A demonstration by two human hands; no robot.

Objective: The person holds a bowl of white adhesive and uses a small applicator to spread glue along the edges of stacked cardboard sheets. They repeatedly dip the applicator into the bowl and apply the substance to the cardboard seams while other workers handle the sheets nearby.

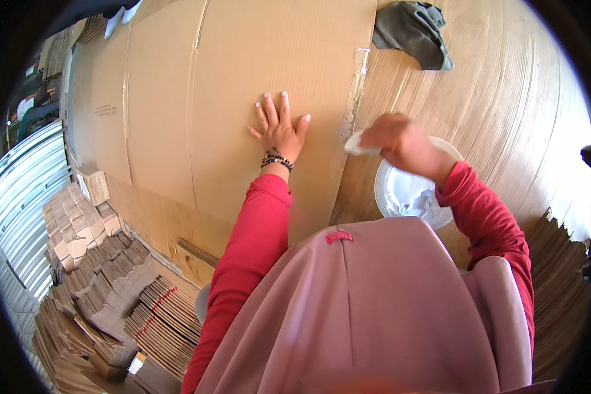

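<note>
A large flattened cardboard sheet [236,65] lies before me, with crease lines running across it. My left hand [282,134] rests flat on it, fingers spread and holding nothing. In my right hand [400,141] is a pale, flat piece [360,144], possibly a pad or scraper; its exact kind is unclear. It is at the sheet's right edge, where a strip of whitish paste [353,98] runs along the border. Below my right wrist stands a round white tub [382,187] with white paste [414,200] inside, partly hidden by the hand.
A dark grey cloth [410,33] lies at the far right on the brown surface [499,85]. Down on the left are stacks of folded cardboard [111,289] and small cardboard blocks [75,220], beside corrugated metal [29,197]. More cardboard [558,289] is stacked at the lower right.
</note>
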